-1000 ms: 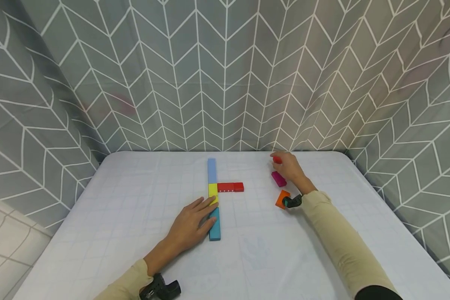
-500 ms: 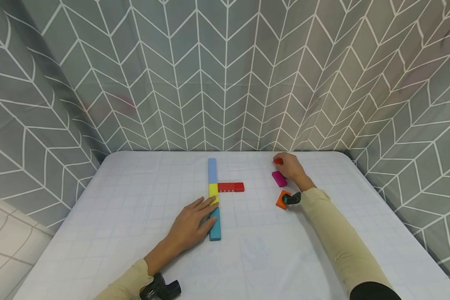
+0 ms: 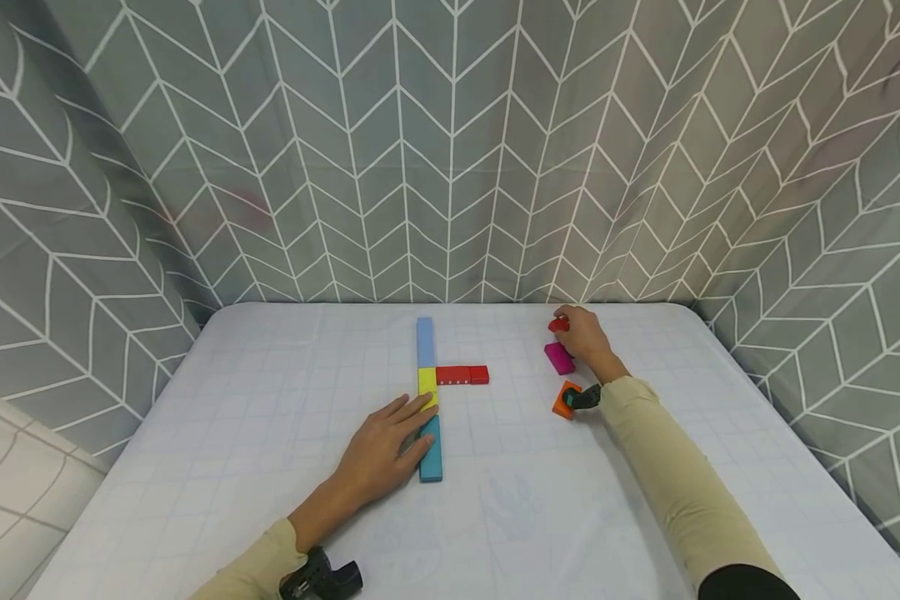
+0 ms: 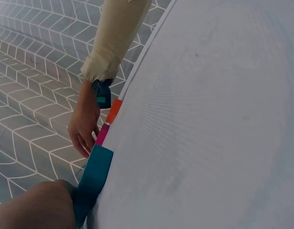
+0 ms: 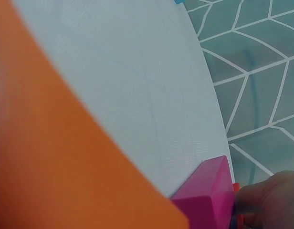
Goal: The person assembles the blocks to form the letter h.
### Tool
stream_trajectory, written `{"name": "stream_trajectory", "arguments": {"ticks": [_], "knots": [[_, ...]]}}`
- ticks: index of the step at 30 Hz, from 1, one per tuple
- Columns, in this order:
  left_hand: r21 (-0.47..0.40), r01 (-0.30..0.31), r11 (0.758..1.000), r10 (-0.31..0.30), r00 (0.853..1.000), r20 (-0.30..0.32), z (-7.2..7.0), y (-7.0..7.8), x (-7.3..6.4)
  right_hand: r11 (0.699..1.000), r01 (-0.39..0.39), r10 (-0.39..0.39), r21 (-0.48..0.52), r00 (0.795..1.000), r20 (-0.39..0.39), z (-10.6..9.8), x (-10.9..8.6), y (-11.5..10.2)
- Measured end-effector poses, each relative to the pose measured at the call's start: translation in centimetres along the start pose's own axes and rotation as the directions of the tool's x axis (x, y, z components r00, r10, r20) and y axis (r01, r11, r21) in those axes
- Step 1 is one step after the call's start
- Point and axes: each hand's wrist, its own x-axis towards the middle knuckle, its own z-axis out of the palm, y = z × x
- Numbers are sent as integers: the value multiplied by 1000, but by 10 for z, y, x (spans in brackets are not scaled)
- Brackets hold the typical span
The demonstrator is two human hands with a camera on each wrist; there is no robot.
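My right hand pinches a small red block between thumb and fingers at the back right of the table. Just in front of it lies a magenta block. An orange block sits nearer, partly covered by the wrist camera. My left hand lies with fingers extended, fingertips over a yellow block and a teal block. These stand end to end with a light blue block in one line. A row of red blocks branches rightward from the yellow one.
The table wears a white cloth. A grey curtain with white chevrons rises behind its far edge and along both sides. In the right wrist view, the orange block looms close to the camera.
My right hand has shifted slightly right and toward me, bringing the red block closer to the magenta one. My left hand has stayed in place.
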Motion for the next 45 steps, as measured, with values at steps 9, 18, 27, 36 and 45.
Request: {"name": "stream_trajectory", "arguments": {"ticks": [9,18,27,36,45], "knots": [[7,-1,1000,1,1000,-9,0,1,0,1000,5,-4,24,1000,-29,0,-2,1],[4,-7,1000,7,1000,-13,0,0,0,996,3,1,85,998,-55,-3,-9,-4],[12,-5,1000,5,1000,-19,1,-1,0,992,10,-3,124,998,-59,-8,-17,-13],[2,-7,1000,7,1000,-15,1,-1,-1,988,15,-6,153,998,-64,-7,-29,-21],[7,-19,1000,20,999,-35,2,0,-1,983,56,-42,176,996,-82,-2,-40,-28]]}}
